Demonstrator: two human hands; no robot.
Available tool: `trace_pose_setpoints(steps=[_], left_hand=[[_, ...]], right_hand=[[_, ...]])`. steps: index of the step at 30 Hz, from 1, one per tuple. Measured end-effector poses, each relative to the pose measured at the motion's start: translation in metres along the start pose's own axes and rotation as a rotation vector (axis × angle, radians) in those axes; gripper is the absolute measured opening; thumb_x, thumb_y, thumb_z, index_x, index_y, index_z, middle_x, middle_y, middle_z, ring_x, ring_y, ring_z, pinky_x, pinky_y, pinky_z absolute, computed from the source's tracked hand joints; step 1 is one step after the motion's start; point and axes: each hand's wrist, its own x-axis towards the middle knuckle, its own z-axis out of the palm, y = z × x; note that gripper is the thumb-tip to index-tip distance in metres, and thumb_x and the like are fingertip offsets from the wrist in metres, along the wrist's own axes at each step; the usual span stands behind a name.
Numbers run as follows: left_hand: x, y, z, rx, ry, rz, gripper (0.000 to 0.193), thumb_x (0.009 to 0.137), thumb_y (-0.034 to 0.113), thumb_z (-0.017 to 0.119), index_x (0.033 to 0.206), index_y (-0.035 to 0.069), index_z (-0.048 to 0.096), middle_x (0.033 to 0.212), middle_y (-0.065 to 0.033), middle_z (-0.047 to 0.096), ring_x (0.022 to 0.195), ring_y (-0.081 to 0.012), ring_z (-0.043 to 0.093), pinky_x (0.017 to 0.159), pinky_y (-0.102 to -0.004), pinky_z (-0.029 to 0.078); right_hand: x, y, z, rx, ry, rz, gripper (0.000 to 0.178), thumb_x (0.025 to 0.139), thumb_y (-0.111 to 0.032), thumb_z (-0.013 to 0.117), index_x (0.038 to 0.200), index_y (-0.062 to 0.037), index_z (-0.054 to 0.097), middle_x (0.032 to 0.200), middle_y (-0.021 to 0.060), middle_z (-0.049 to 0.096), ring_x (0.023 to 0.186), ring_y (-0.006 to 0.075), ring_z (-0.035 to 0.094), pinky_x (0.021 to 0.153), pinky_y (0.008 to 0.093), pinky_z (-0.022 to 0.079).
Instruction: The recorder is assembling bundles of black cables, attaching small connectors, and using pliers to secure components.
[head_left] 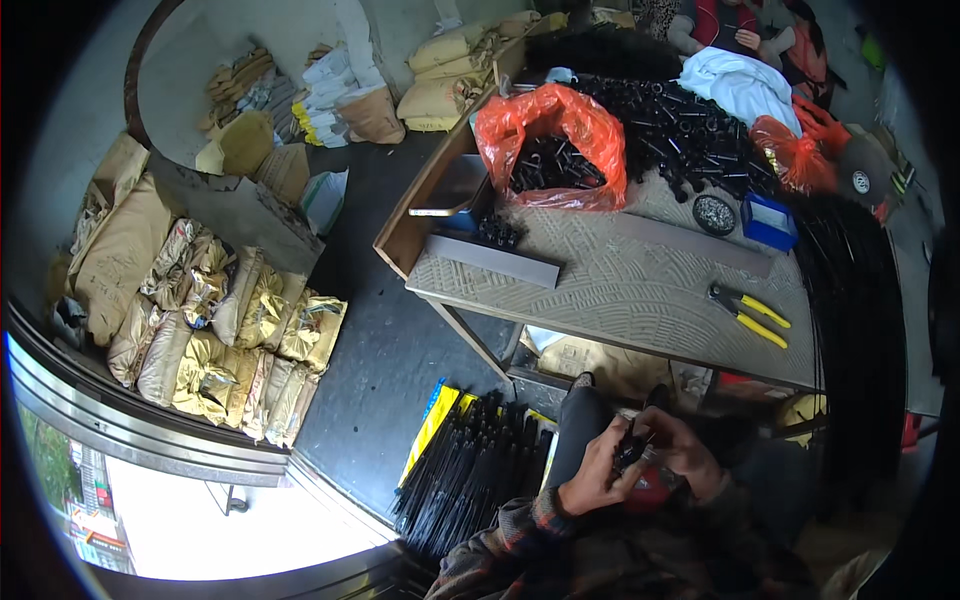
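Observation:
Above my lap, my left hand (pixel 597 472) is closed around a small black part (pixel 629 452); its exact kind is hard to make out. My right hand (pixel 686 450) meets it from the other side, thumb and fingers pinched at the same part. Something red shows just below the hands. On the table (pixel 640 265) ahead lie cutting pliers (pixel 752 314) with yellow handles, apart from both hands. An orange-red plastic bag (pixel 550 104) stands open, with black parts inside. Behind it spreads a heap of similar black parts (pixel 690 130).
Left of my legs stands a yellow-edged box of long black strips (pixel 470 470). More black strands (pixel 855 320) hang over the table's right side. A blue box (pixel 768 222) and round dish (pixel 714 214) sit on the table. Sacks (pixel 210 370) line the left; people (pixel 725 25) sit beyond.

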Motion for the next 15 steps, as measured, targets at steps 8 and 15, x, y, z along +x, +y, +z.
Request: trace_pose_setpoints(steps=[8,15], left_hand=[[0.012,-0.006,-0.034,-0.048,0.1,-0.207,0.025,0.076,-0.009,0.053,0.099,-0.003,0.05,0.1,-0.0097,0.049,0.1,-0.0202,0.046,0.094,-0.0328,0.029],[0.031,0.013,-0.015,-0.19,0.072,-0.209,0.017,0.077,-0.01,0.052,0.085,0.002,0.044,0.084,-0.0078,0.046,0.073,-0.014,0.047,0.068,-0.0268,0.039]], right_hand=[[0.031,-0.102,-0.107,-1.6,0.895,-0.364,0.021,0.078,-0.013,0.063,0.092,-0.0063,0.049,0.091,0.0101,0.053,0.085,0.0276,0.054,0.071,0.0344,0.044],[0.001,-0.098,-0.154,-2.014,0.706,-0.333,0.026,0.08,-0.029,0.06,0.081,-0.0074,0.046,0.081,0.0081,0.051,0.082,0.028,0.053,0.066,0.0374,0.044]])
